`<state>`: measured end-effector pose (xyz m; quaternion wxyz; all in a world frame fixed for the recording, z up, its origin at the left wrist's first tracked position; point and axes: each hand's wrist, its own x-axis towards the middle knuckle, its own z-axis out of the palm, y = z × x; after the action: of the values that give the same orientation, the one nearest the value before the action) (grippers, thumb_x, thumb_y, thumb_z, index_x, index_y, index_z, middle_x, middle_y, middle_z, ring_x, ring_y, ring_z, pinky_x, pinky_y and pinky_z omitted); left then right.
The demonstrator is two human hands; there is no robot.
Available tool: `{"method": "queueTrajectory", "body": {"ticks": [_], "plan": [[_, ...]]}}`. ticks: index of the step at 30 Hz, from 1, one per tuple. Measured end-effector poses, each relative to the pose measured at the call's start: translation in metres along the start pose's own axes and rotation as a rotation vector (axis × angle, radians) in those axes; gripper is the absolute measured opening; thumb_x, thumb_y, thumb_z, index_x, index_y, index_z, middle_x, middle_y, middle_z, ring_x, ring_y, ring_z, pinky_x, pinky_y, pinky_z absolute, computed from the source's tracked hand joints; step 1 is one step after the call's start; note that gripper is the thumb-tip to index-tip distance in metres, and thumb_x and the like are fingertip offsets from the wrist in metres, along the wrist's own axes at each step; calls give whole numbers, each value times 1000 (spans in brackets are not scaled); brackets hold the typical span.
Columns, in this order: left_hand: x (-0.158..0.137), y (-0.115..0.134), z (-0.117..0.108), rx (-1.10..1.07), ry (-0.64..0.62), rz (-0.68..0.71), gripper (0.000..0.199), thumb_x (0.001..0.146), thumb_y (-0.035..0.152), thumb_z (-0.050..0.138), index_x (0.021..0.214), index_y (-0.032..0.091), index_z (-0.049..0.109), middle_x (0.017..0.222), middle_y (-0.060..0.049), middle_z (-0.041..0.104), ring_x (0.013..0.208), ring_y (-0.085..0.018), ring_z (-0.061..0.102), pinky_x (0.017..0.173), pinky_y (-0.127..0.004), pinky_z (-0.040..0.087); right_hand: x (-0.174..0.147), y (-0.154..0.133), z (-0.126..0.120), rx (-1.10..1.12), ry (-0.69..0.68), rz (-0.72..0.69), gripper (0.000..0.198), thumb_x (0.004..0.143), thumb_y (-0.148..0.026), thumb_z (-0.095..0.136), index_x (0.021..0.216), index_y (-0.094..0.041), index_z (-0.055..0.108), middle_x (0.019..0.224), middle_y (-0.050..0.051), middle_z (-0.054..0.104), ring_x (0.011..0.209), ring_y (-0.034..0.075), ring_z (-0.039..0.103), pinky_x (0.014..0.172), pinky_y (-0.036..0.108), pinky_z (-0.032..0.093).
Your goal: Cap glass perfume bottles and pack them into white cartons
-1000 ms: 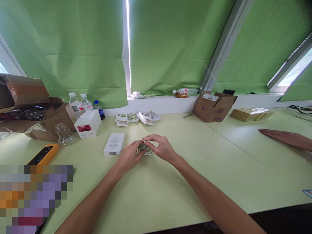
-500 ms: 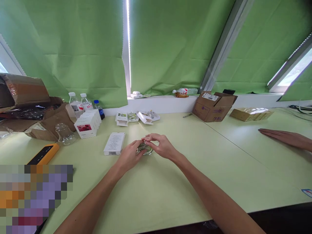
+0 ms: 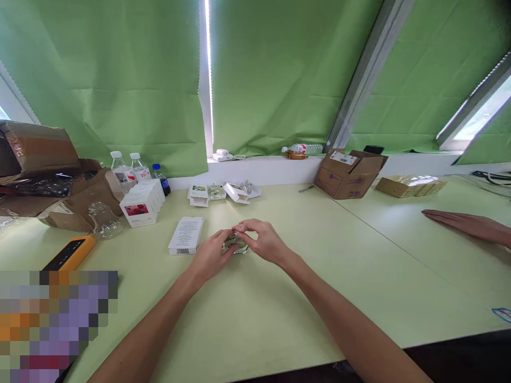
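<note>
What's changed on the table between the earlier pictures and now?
Nothing visibly, beyond a slight shift of view. The left hand and right hand both stay on the glass object; the flat white box beside them lies as before.

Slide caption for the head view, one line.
Left hand holds a clear glass object, right hand pinching at its top, a white box lying nearby.

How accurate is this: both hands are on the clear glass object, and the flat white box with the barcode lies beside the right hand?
One thing is wrong: the flat white box lies beside the left hand, not the right hand, as the head view shows. Both hands are on the clear glass object.
</note>
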<state>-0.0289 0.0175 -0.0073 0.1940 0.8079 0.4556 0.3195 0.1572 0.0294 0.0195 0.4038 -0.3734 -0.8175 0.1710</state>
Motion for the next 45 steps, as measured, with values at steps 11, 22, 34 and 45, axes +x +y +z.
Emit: {"method": "queueTrajectory", "body": {"ticks": [11,22,34,45], "plan": [[0,1,1,20,-7,-7,29,90,37,45,117,29,54,115,-2,62,91,-19,62,74,-30,50,-1,-9,4,-219,36,46,12,84,-15,54,78,-24,59,88,-1,71,85,17,65,77,28,47],[0,-1,1,19,3,5,28,90,36,46,116,28,54,110,-2,63,88,-18,62,74,-29,50,-1,-7,3,-135,20,59,11,86,-16,53,81,-23,59,91,0,71,84,17,65,76,29,48],[0,0,2,35,-5,11,29,91,38,44,118,29,52,111,-2,62,89,-18,61,74,-30,50,0,-6,1,-181,124,-84,10,81,-13,58,80,-22,61,96,5,68,97,21,60,82,36,49],[0,2,0,36,-5,-2,29,90,38,45,115,27,55,109,-3,62,87,-18,61,74,-30,50,-1,0,4,-174,136,-95,9,82,-13,59,82,-22,61,86,4,69,89,21,59,77,36,50]]}}
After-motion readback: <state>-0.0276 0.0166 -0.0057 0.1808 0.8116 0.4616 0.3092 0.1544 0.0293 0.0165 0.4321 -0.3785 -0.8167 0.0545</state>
